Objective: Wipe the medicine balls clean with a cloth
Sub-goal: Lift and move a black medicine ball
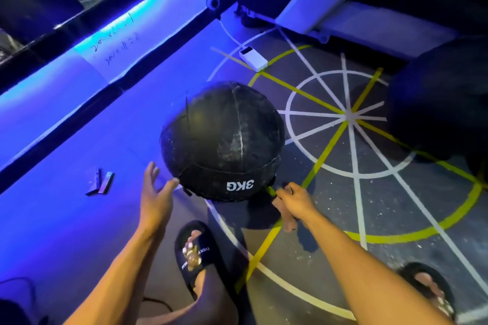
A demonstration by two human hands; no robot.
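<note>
Resting on the floor (330,192) beside the painted wheel of lines, the medicine ball (224,140) marked 3KG looked heavy, soft-shelled and scuffed, best steadied low on both flanks. The left hand (154,192) was spread wide, its thumb just touching the ball's left side. The right hand (293,200) pinched a brownish cloth (286,215) near the ball's right base. Beyond the ball lay a power bank (253,58); open floor lay left of it.

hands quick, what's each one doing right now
Left hand: open, fingers spread, thumb tip at the medicine ball.
Right hand: closed, fingers gripping a cloth beside the ball.
</note>
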